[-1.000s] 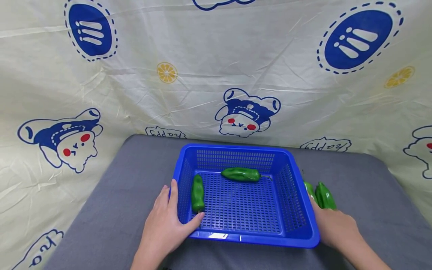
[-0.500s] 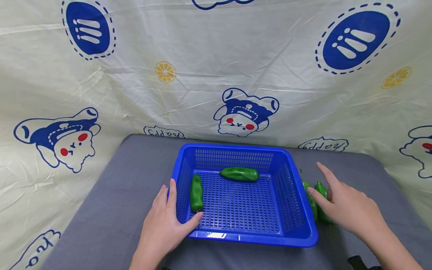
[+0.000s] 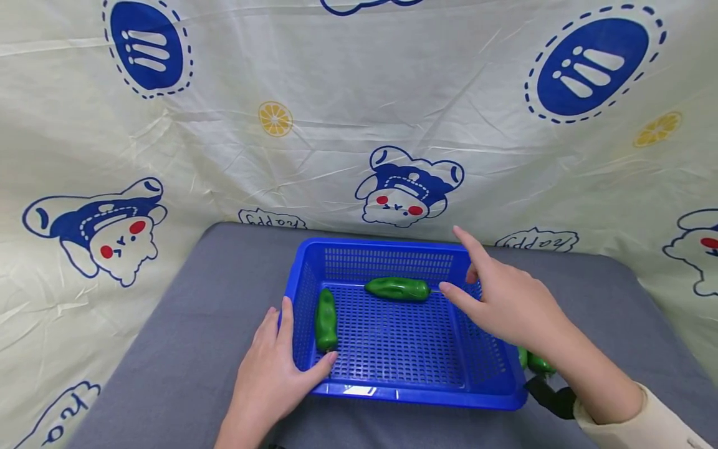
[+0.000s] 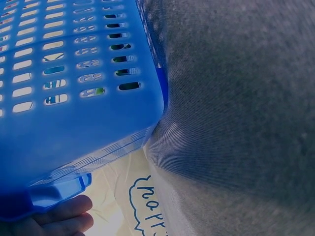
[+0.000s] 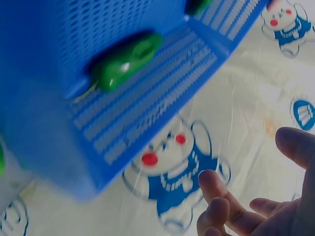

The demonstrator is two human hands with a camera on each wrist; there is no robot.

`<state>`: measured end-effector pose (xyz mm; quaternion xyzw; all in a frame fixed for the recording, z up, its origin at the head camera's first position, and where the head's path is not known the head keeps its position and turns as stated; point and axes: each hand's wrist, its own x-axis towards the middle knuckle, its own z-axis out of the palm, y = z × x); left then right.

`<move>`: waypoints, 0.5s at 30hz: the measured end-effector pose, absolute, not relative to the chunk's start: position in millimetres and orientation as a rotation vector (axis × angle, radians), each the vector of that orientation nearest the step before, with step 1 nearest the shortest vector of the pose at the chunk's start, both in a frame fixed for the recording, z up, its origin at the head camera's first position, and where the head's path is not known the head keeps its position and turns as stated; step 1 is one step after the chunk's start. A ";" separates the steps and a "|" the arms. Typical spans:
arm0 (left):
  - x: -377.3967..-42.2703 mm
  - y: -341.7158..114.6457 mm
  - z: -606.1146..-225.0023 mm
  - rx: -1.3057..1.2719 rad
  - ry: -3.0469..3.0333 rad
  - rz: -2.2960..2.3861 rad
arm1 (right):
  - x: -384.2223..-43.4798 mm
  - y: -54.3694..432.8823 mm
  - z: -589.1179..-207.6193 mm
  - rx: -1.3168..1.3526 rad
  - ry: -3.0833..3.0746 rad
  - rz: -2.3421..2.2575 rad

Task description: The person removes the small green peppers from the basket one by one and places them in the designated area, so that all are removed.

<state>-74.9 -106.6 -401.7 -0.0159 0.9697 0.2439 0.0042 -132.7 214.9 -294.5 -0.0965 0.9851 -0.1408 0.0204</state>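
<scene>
A blue plastic basket [image 3: 370, 398] with slotted walls stands on the grey cloth. My left hand [image 3: 275, 368] rests at its front left corner, the thumb over the rim and straight fingers along the outside of the left wall. In the left wrist view the fingertips [image 4: 74, 216] show beside the rim. One green pepper [image 3: 326, 321] lies along the basket's left side and another green pepper [image 3: 398, 289] lies across the back. My right hand [image 3: 507, 299] hovers above the basket's right rear part, fingers spread and holding nothing; in the right wrist view the fingers [image 5: 216, 196] stand apart from the basket.
More green peppers [image 3: 538, 364] lie on the cloth just outside the basket's right wall, partly hidden by the right forearm. A grey cloth [image 3: 224, 280] covers the table. Behind hangs a pale printed curtain [image 3: 314, 174].
My right hand has left the peppers outside the right wall and moved up and left over the basket, bringing its sleeve into view. The left hand and the peppers inside stay put.
</scene>
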 end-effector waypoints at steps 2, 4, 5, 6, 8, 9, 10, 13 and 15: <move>-75.2 -106.3 -402.2 -0.047 3.039 0.768 | -137.2 204.4 -299.6 -0.339 3.040 -0.445; -75.4 -106.0 -402.4 -0.044 3.039 0.770 | -141.1 195.6 -304.8 -0.367 3.020 -0.452; -75.6 -105.8 -402.4 -0.044 3.039 0.770 | -142.8 191.6 -307.4 -0.376 3.010 -0.452; -75.7 -105.7 -402.5 -0.045 3.038 0.770 | -144.5 187.8 -309.9 -0.384 3.000 -0.453; -75.9 -105.5 -402.4 -0.047 3.038 0.764 | -147.6 179.8 -315.0 -0.395 2.976 -0.449; -76.0 -105.5 -402.3 -0.049 3.037 0.760 | -148.8 175.8 -317.6 -0.407 2.969 -0.440; -76.0 -105.5 -402.2 -0.050 3.037 0.755 | -150.1 171.6 -320.2 -0.425 2.965 -0.424; -75.8 -105.7 -402.2 -0.057 3.037 0.750 | -153.4 158.0 -328.6 -0.496 2.947 -0.377; -75.3 -105.8 -402.4 -0.057 3.035 0.752 | -154.3 149.0 -334.8 -0.547 2.937 -0.347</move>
